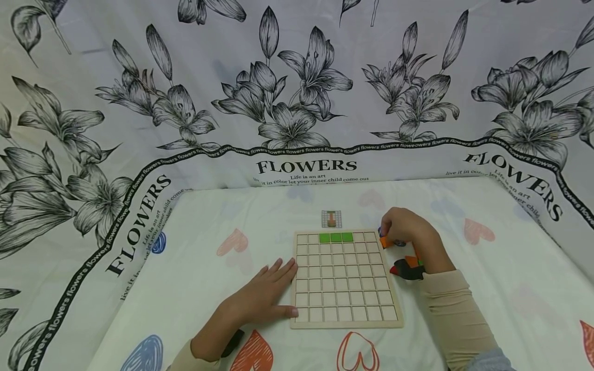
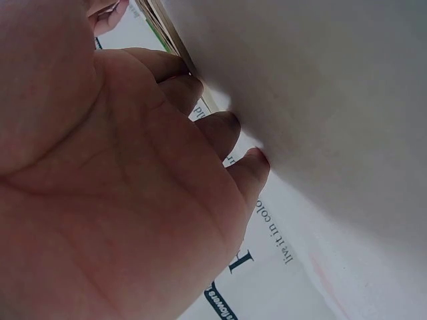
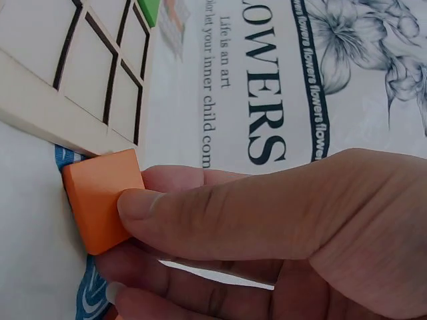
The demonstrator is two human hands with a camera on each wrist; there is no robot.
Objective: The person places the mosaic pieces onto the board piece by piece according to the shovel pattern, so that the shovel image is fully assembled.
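Note:
A wooden grid board (image 1: 347, 324) lies on the cloth, with three green squares (image 1: 336, 237) in a row in its top row. My left hand (image 1: 260, 293) lies flat with fingers spread, fingertips and thumb at the board's left edge. In the left wrist view its fingers (image 2: 220, 130) are slightly bent along the cloth. Beside the board's top right corner, my right hand (image 1: 406, 226) pinches an orange square tile (image 3: 100, 200) between thumb and fingers. The tile overlaps the board's frame in the right wrist view.
Just above the board lies a small pattern card (image 1: 331, 219) with a printed grid. Orange and green pieces (image 1: 412, 260) show partly under the right wrist, beside a black wrist device (image 1: 408, 271) and a red bit (image 1: 394, 270). Behind, a flower-print cloth (image 1: 306, 165) rises.

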